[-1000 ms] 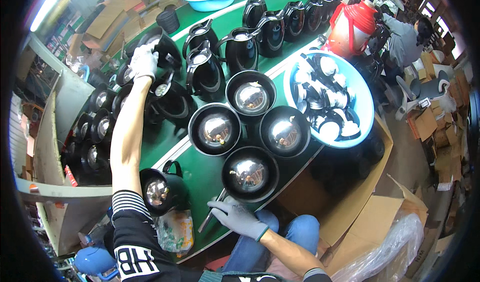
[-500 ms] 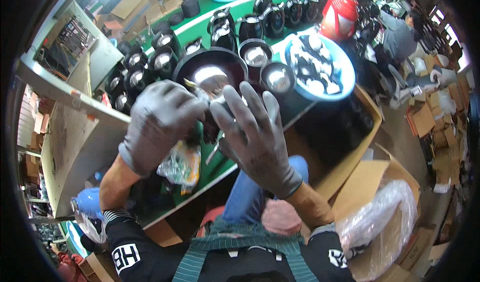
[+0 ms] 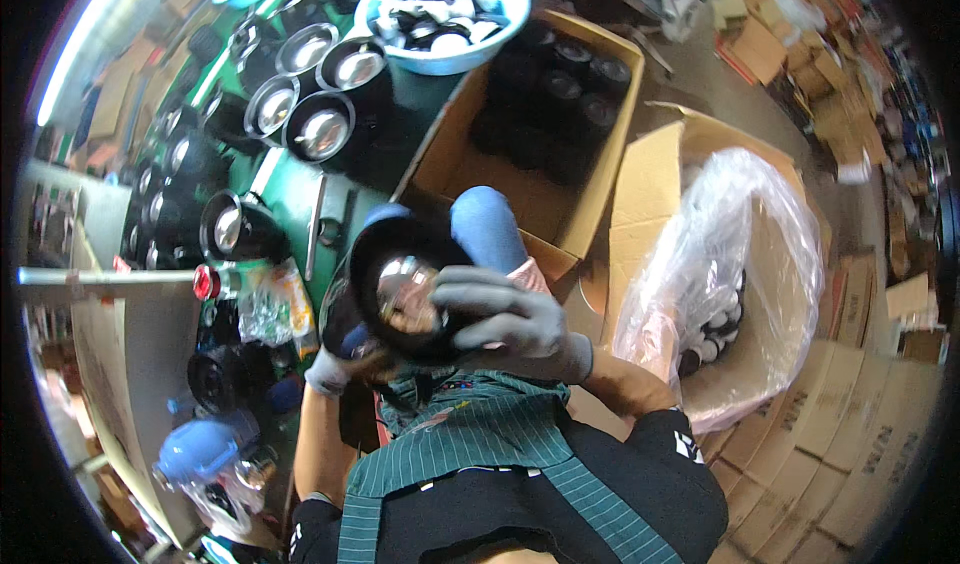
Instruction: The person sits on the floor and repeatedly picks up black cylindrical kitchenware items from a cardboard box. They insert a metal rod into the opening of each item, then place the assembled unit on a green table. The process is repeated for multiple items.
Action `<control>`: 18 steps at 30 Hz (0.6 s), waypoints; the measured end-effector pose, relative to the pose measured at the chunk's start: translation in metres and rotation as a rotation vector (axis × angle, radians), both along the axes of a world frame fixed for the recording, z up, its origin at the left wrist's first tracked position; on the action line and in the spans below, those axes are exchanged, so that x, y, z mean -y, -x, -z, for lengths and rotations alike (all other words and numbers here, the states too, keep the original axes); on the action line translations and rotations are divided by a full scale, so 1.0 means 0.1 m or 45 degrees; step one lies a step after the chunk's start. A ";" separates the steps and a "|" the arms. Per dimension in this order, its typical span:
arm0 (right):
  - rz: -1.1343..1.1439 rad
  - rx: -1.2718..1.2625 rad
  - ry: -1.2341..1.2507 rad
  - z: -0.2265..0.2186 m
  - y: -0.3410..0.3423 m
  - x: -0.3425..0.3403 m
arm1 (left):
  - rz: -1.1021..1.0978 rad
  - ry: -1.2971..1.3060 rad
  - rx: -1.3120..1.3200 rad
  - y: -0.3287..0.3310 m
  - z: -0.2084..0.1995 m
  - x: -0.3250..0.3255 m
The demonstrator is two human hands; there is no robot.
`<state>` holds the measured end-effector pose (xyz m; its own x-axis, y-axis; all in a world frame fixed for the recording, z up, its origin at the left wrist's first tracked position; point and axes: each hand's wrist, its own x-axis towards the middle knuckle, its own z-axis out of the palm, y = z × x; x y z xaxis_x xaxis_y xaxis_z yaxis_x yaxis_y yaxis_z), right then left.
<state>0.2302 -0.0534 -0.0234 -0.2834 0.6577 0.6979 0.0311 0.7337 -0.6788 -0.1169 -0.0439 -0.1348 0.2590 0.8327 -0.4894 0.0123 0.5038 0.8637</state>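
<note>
Black pot: above the person's lap, off the bench, tilted so that its opening and the bright rounded metal inside face the camera (image 3: pixel 405 289).
Right hand (image 3: pixel 515 319): gloved, half open, fingers parted and bent across the pot's right side; whether they press or merely lie there, I cannot tell.
Left hand (image 3: pixel 332 372): at the pot's lower left, mostly hidden behind it; probably supporting it, but its grip cannot be told.
Step in hand: judging by the pose, handling this one pot between both hands.
Next move calls for: steady support from the left, I'd say, before the right shifts, as the pot is clear of the bench.
Green bench (image 3: pixel 288 196): a slim metal bar (image 3: pixel 314 229) lies near the pot; farther off, four similar pots (image 3: pixel 322 134) cluster.
Beyond: a blue basin (image 3: pixel 445 62) of black-and-white parts; a cardboard box (image 3: pixel 455 169) of dark round pieces.
</note>
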 end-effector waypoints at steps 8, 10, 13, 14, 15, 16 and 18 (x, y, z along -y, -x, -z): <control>-0.241 -0.006 0.252 0.20 -0.04 0.04 | -0.031 0.264 0.034 -0.07 0.33 0.02; -0.356 -0.251 0.312 0.42 -0.17 -0.26 | -0.085 0.288 0.027 -0.04 0.38 -0.03; 0.077 -0.465 0.803 0.85 -0.62 -0.89 | -0.236 0.301 -0.004 0.08 0.51 -0.18; 0.285 -0.535 1.004 1.17 -0.77 -1.21 | -0.316 0.304 -0.024 0.13 0.50 -0.14; 0.496 -0.583 1.121 1.80 -0.97 -1.52 | -0.351 0.316 -0.035 0.16 0.52 -0.18; 0.770 -0.599 1.331 2.52 -1.29 -1.70 | -0.337 0.344 -0.033 0.18 0.59 -0.31; 1.260 0.313 1.663 3.54 -1.69 -1.96 | -0.424 0.391 -0.048 0.19 0.65 -0.25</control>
